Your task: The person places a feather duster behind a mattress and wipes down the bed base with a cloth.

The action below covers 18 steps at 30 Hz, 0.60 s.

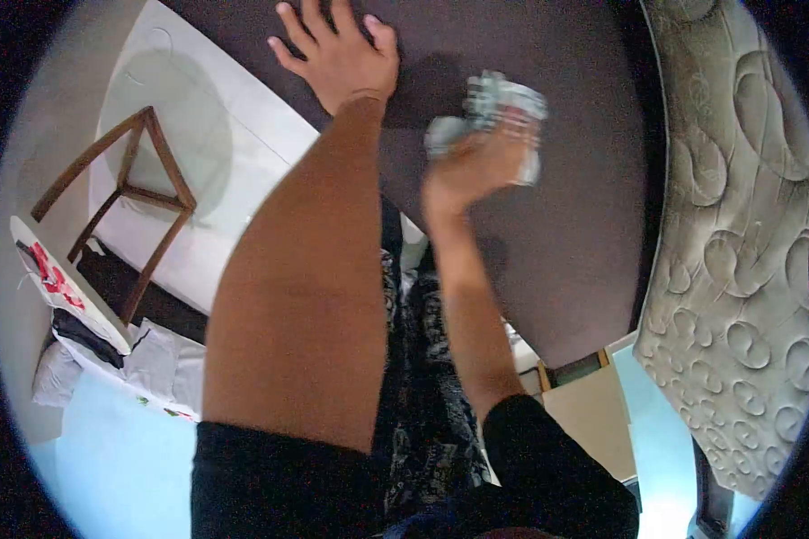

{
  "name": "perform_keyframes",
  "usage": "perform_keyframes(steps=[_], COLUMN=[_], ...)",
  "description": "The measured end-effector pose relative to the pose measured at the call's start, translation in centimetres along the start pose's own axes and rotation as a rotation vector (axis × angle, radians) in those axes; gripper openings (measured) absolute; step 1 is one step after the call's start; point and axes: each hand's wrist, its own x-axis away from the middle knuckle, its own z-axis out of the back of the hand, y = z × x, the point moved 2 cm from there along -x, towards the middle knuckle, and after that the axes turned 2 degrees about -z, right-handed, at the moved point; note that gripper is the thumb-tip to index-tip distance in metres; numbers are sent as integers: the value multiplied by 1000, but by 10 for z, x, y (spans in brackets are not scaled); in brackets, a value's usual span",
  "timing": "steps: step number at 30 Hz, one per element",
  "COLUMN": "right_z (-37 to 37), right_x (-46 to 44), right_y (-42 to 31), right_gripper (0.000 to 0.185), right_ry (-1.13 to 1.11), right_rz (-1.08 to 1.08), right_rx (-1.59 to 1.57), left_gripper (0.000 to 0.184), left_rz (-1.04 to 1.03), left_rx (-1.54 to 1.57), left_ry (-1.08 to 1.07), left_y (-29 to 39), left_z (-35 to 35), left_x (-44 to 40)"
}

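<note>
My left hand (342,56) rests with fingers spread on a dark brown flat surface (571,260), close to its left edge. Over the same surface, my right hand (478,166) grips a crumpled cloth (520,101), whitish with grey-green and reddish patterning. Motion blurs both the cloth and the right hand, and the fingers are partly hidden by the cloth. The cloth appears to lie against the brown surface.
A beige panel with raised swirls (728,171) runs along the right side. At the left are a white surface (261,108), a brown wooden frame (157,198) and a white board with red markings (67,283). Light blue floor (126,458) shows below.
</note>
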Motion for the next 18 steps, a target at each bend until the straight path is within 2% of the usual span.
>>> perform_keyframes(steps=[3,6,8,11,13,14,17,18], right_z=[12,47,67,113,131,135,119,105], right_x=[45,57,76,116,139,147,121,108], right_y=[-49,10,91,217,288,304,298,275], right_gripper=[66,62,55,60,56,53,48,48], right_ry=[-323,-639,-427,-166,26,149,159,141], right_rz=[178,416,271,-269,-358,-377,-980,-1033], right_rx=[-71,-126,-174,-322,-97,182,565,581], left_gripper=[64,62,62,62,62,62,62,62], left_rz=[7,0,8,25,20,11,-1,-4], left_rx=[-17,-13,-6,-3,-14,-21,-31,-29], left_ry=[25,30,27,13,13,18,29,30], left_y=[0,4,4,6,3,3,0,1], left_z=[-3,0,-1,-1,-1,-2,-5,-4], left_x=[2,1,0,0,1,2,1,1])
